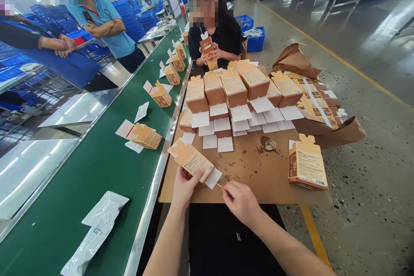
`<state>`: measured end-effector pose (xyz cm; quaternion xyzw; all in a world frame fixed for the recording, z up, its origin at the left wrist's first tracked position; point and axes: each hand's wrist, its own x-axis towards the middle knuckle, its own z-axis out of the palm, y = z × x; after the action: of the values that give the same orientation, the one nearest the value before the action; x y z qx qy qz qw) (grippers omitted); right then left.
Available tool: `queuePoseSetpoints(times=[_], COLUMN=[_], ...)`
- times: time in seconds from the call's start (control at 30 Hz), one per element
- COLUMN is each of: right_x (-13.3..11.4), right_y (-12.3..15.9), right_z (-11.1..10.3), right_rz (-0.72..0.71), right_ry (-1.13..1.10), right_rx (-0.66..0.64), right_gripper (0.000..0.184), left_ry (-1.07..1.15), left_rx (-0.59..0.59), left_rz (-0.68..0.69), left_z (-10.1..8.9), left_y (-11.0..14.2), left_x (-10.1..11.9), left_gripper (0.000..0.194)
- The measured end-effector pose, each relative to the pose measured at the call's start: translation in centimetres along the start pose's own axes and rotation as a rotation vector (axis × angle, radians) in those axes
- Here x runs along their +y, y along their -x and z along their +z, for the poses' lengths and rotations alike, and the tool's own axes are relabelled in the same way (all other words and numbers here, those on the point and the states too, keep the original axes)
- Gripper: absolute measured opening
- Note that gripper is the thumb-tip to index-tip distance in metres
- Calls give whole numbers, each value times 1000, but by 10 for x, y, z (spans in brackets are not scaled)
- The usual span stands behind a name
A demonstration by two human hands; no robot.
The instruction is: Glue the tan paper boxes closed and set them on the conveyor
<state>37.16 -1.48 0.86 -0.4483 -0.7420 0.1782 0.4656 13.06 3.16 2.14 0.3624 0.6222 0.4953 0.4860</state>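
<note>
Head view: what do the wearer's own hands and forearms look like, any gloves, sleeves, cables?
Left hand and right hand are ordinary bare human hands: no gloves, and no rings that I can make out. No watch or bracelet on either wrist. Both forearms are bare to the picture's edge, with no sleeves, cables or markings visible.

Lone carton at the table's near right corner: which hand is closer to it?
Right. The right hand is to the carton's left, slightly nearer the wearer; the left hand is farther left, holding another carton.
</note>
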Motion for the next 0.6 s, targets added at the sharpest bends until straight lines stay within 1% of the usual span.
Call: queuePoseSetpoints(times=[0.1,0.17,0.23,0.33,0.47,0.53,0.6], right_x=[4,8,11,11,6,2,-1], right_y=[-2,-3,-2,2,17,25,31], right_z=[10,10,5,-10,-40,-54,-62], right_rz=[-4,9,27,64,127,154,176], right_ry=[-16,-25,-32,-37,-32,-25,-16], right_rx=[-17,-8,9,53,145,177,192], right_gripper=[37,38,38,38,34,34,34], left_ry=[-32,-48,-60,-82,-149,-238,-322], left_rx=[-11,-7,0,46,135,150,160], left_rz=[3,6,20,73,195,238,262], left_z=[-3,-4,-3,2,11,13,14], left_y=[0,2,3,9,24,31,36], left_x=[3,3,0,-9,-26,-33,-37], left_gripper=[82,82,82,86,96,94,88])
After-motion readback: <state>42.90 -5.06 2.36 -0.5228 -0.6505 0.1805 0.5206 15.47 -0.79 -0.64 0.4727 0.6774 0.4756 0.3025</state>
